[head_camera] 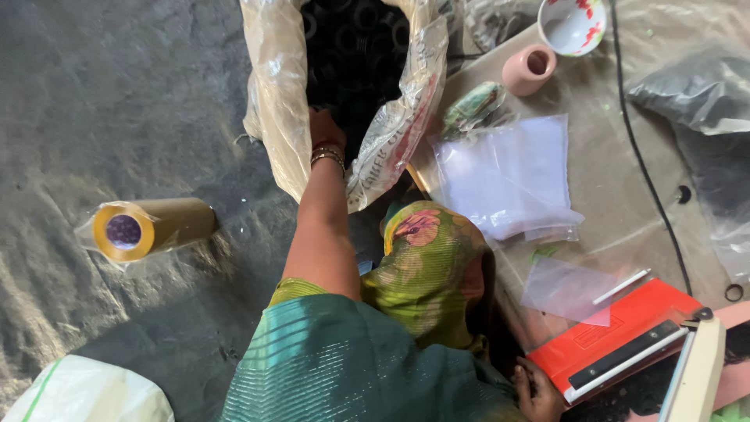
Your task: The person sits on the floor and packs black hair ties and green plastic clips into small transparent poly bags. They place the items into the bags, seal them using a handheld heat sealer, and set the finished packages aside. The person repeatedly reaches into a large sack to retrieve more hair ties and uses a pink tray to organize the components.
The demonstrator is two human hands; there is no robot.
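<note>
Left hand (324, 129) is sunk into the sack (273, 101) of black rings (355, 39), upper centre; finger state cannot be told. Right hand (537, 391), fingers curled, rests against the red sealer (617, 332), lower right. A small handful is best scooped gently.

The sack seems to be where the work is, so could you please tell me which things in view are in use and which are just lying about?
In use:
- left hand, reaching into the sack
- black rings inside the sack
- right hand, beside the red sealer

Lying about:
- tape roll
- clear bags
- pink cup
- bowl
- black cable
</note>
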